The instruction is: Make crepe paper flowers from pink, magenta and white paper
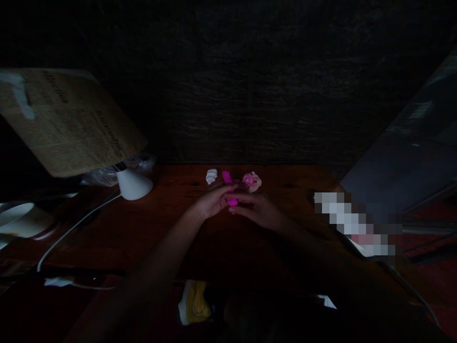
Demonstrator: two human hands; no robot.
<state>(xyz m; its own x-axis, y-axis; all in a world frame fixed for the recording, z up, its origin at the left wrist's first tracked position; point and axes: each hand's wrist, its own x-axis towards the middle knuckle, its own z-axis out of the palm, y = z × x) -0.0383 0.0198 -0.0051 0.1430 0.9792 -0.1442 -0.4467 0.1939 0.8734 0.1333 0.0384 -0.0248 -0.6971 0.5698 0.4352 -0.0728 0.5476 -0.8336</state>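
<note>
My left hand (214, 202) and my right hand (260, 208) meet over the wooden table. Between their fingers is a bright pink clay-like lump (233, 202). The right thumb and fingers pinch it, while the left fingers close on its other side, partly hidden. Just beyond my fingertips shows a bright pink strip (227, 177); whether it joins the lump I cannot tell. A white ridged clay-like piece (212, 176) lies to the left. On the right is a pink rose-shaped piece (249, 179) with a paler petal-like part.
A lamp with a newsprint-patterned shade (74, 124) and white base (134, 185) stands left, its cord running forward. A white cup (24, 220) is at the far left. A blurred-out device (352, 228) lies right. A dark wall backs the wooden table (171, 228); a yellow shoe (197, 302) shows below.
</note>
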